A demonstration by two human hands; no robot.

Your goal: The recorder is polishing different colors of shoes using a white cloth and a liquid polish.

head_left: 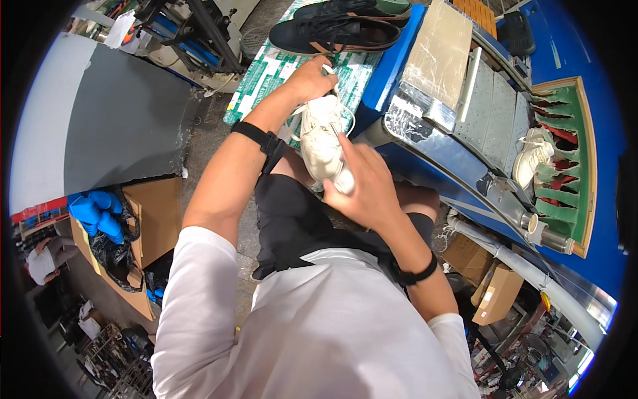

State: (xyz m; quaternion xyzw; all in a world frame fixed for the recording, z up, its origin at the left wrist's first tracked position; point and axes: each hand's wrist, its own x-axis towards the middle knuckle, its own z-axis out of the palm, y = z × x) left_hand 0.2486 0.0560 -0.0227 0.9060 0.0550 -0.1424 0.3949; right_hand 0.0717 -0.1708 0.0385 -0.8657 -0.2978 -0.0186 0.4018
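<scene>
the right hand (369, 189) is wrapped around the heel of a cream shoe (322, 139) over the lap, while the left hand (311, 78) (arm stretched forward) pinches its white lace (327, 69) near the toe.

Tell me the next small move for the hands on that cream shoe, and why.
Probably draw the lace snug with the left hand: it pinches a white lace at the top of the cream shoe, loops hang loose beside it, and the right hand steadies the shoe.
</scene>
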